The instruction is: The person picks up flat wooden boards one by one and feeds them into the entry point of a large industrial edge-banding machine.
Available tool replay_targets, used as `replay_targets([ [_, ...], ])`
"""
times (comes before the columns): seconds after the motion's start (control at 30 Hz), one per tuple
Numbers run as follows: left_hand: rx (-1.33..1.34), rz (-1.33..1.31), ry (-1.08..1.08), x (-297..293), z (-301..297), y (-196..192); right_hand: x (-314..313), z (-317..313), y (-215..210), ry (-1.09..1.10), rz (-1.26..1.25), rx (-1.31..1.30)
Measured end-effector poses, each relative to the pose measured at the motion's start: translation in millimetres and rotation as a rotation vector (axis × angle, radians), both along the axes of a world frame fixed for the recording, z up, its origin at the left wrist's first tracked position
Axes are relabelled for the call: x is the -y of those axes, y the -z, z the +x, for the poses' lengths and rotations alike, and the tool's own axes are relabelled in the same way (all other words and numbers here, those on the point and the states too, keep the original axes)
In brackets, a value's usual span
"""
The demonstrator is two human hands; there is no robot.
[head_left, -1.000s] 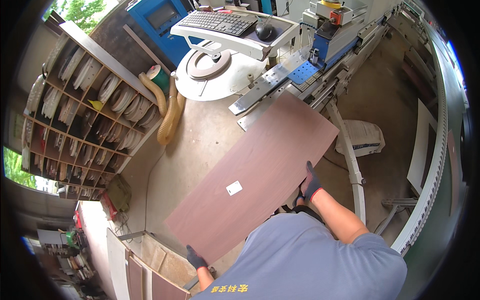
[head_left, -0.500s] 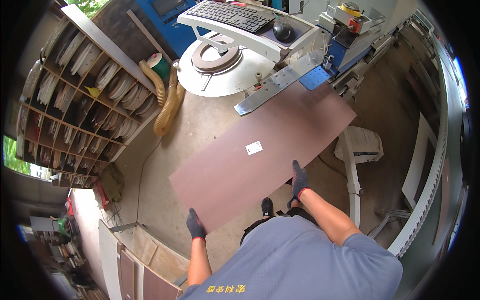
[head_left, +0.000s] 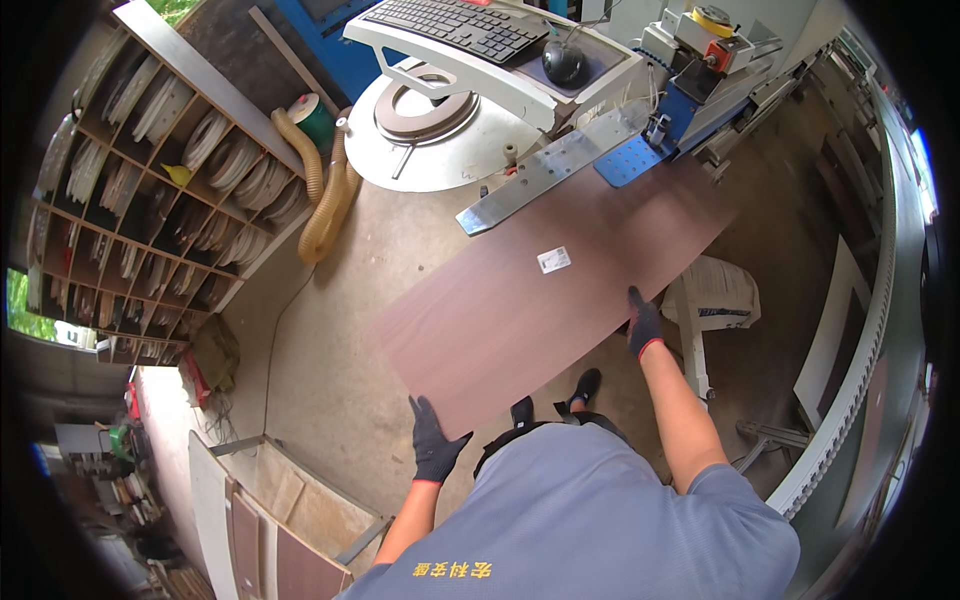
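A long brown wood-grain panel (head_left: pixel 500 330) slants across in front of me. Its far end lies under the metal guide bar (head_left: pixel 540 172) and beside the blue perforated plate (head_left: pixel 628 162) of a machine. A white label (head_left: pixel 554 260) sits on its upper face. My right hand (head_left: pixel 644 322), in a dark glove with a red cuff, grips the panel's near long edge, fingers partly hidden beneath. At the near left corner, my gloved left hand (head_left: pixel 435 445) rests against the panel's end, fingers stretched and thumb spread apart.
Ahead stand a keyboard (head_left: pixel 455 28) and mouse (head_left: pixel 565 62) on a shelf, above a round white table (head_left: pixel 440 150) bearing a brown coil. A rack of edging rolls (head_left: pixel 165 190) is at left. A wooden bin (head_left: pixel 300 500) is lower left; a white sack (head_left: pixel 722 295) lies right.
The panel has slid forward and to the right, deeper along the machine. Both hands moved right with it, and my left hand's fingers and thumb have spread at its end.
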State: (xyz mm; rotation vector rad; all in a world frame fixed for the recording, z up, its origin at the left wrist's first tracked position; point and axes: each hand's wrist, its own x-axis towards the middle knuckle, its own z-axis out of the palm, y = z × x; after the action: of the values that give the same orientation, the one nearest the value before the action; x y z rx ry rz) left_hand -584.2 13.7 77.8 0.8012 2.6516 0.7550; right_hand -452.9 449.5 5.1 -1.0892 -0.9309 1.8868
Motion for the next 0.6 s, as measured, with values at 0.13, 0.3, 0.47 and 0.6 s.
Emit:
replay_targets([
  [0.13,-0.101,-0.056,0.073,-37.7,-1.0,-3.0,-42.1,12.3,-7.1,-0.038,0.011,0.184],
  [0.3,0.056,0.081,0.090,-78.7,5.2,-6.9,-52.2,42.5,0.0,0.212,-0.213,-0.053],
  [0.47,0.151,0.161,0.097,-120.0,12.5,-10.5,6.6,153.6,80.0,-0.329,0.090,0.596],
  [0.6,0.206,0.227,0.091,-149.9,18.4,-6.6,111.6,277.1,119.3,-1.185,0.588,1.319],
])
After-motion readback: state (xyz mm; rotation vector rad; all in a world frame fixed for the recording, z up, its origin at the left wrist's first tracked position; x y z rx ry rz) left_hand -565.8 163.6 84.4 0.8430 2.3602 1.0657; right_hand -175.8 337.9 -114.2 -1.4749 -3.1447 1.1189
